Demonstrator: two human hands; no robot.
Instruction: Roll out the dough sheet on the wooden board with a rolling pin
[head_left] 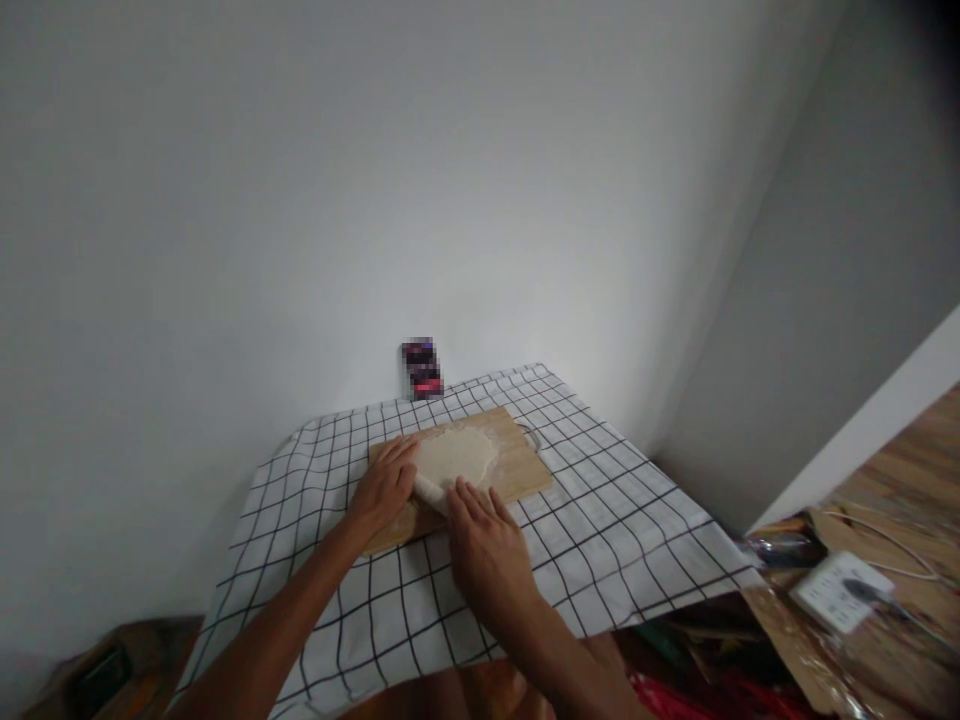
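Note:
A flat sheet of pale dough (459, 455) lies on a wooden cutting board (521, 470) on the table. Across the dough's near edge lies a pale rolling pin (433, 491). My left hand (386, 482) rests palm down on the pin's left end. My right hand (484, 535) presses on its right end, fingers stretched out flat. Most of the pin is hidden under both palms.
A white cloth with a black grid (615, 520) covers the small table, which stands against a white wall. A small dark packet (422, 369) leans on the wall behind the board. A white power strip (840, 590) with cables lies on the wooden floor at right.

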